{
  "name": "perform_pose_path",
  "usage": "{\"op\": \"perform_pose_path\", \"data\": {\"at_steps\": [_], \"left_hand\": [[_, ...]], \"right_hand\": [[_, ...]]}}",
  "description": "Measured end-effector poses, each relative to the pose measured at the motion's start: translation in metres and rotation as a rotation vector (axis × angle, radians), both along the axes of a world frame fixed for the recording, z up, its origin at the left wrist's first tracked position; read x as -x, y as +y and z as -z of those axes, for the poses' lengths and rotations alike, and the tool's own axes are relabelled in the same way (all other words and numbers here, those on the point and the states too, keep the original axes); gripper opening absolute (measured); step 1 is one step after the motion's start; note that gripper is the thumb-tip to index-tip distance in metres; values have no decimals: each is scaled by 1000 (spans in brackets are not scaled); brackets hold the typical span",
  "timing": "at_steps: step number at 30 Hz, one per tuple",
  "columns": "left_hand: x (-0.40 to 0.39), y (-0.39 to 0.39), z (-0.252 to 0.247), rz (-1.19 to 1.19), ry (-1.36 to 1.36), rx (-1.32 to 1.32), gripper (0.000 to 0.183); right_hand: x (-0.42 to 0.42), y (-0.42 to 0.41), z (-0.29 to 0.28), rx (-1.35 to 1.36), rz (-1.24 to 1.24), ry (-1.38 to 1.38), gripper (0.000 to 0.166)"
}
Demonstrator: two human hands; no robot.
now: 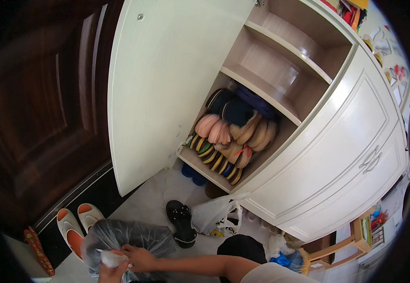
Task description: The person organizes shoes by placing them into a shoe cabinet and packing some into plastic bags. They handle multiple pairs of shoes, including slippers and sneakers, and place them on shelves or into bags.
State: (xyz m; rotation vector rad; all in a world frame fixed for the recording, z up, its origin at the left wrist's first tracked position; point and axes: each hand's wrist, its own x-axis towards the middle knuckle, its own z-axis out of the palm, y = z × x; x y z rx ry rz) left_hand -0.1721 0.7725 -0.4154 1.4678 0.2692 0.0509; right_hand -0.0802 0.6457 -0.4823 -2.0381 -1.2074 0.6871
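A clear plastic bag with dark contents lies on the floor at the lower left. Its bunched, whitish top is in my left hand, near the lower edge. Touching it from the right, my right hand pinches the gathered plastic. Just right of the bag lies a black sandal with pearl-like beads on its strap. A white plastic bag stands beyond the sandal, and cream slippers with orange insoles lie left of the clear bag.
An open white cabinet door stands ahead. Several slippers are stacked in the cabinet's lowest compartment, below a shelf. A dark wooden door is at the left, a wooden stool at the lower right. Blue footwear lies under the cabinet.
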Motion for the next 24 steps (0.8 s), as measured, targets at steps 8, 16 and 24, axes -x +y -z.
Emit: {"op": "perform_pose_path", "data": {"at_steps": [8, 16, 24], "left_hand": [[95, 86, 50, -858, 235, -115, 50], [46, 20, -52, -147, 345, 848, 67], [-11, -72, -196, -236, 275, 911, 61]], "right_hand": [[-37, -11, -49, -464, 249, 70, 21], [-54, -58, -244, -638, 245, 121, 25], [-87, -113, -447, -673, 14, -370, 24]]}}
